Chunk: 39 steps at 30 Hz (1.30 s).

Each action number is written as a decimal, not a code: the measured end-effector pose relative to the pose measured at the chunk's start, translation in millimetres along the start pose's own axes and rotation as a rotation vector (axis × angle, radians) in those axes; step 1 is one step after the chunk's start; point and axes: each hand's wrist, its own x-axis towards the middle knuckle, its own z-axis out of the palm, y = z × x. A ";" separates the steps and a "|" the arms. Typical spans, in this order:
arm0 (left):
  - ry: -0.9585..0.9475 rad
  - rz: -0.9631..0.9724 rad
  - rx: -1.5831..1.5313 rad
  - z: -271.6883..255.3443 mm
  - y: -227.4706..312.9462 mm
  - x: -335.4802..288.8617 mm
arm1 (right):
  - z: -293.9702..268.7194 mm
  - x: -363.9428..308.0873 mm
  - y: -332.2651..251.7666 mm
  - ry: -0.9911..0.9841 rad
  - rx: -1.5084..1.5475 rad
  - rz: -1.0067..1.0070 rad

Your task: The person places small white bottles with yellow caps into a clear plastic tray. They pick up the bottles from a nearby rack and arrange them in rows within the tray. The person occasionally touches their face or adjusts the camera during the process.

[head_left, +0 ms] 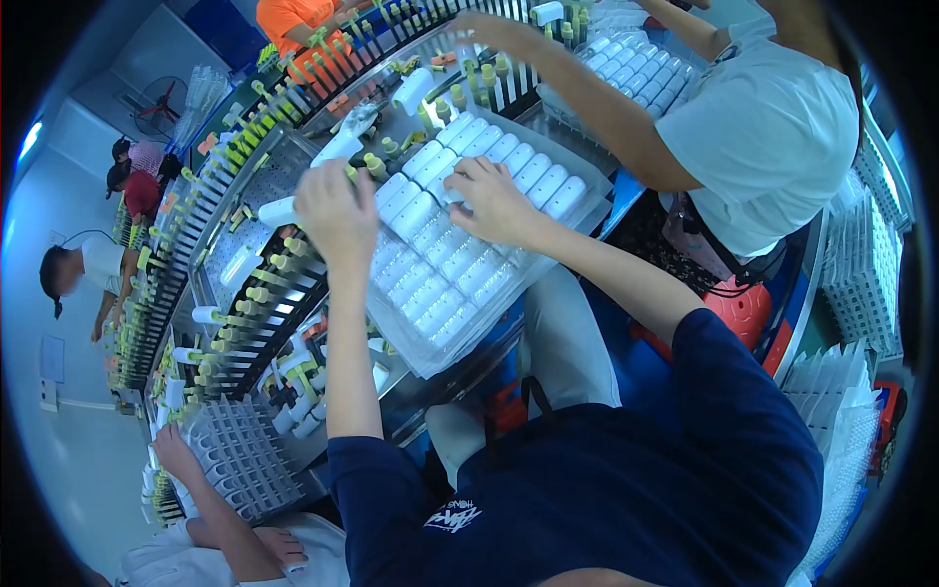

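In front of me a clear plastic tray [427, 364] stands tilted, its far part filled with rows of white rounded plastic housings [423, 162]. Its nearer pockets [435, 308] hold no housings. My right hand [492, 203] is over the middle of the tray, its fingers bent around a white housing at the edge of the filled rows. My left hand [337, 210] is raised beside the tray's left edge, close to the rack of the line. Its fingers are blurred and partly turned away; whether they hold anything is hidden. White housings on pegs [277, 212] stand just beside it.
A curved conveyor with black slats [225, 362] and yellow-green pegs runs along my left and ahead. A co-worker in a white shirt [773, 147] reaches across at right, near another filled tray [636, 73]. Another person's hand [174, 452] is at lower left by grey trays [240, 455].
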 end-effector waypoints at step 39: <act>-0.328 -0.166 -0.384 44.0 10.2 -60.7 | 73.9 198.0 7.7 0.097 0.107 -0.520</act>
